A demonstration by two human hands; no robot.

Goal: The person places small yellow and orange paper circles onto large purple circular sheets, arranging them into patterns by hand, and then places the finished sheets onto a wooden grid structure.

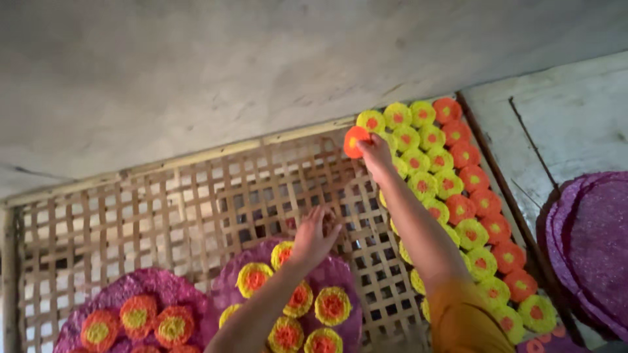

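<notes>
Two hands out: right hand [377,154] pinches a small round orange-and-yellow disc [354,141] at the rows' far-left end; left hand [313,238] hovers spread, empty, over the woven bamboo rack [163,209].

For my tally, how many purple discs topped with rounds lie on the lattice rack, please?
2: a purple disc bottom left, another bottom centre under the left hand. A third may be cut off bottom right.
</notes>
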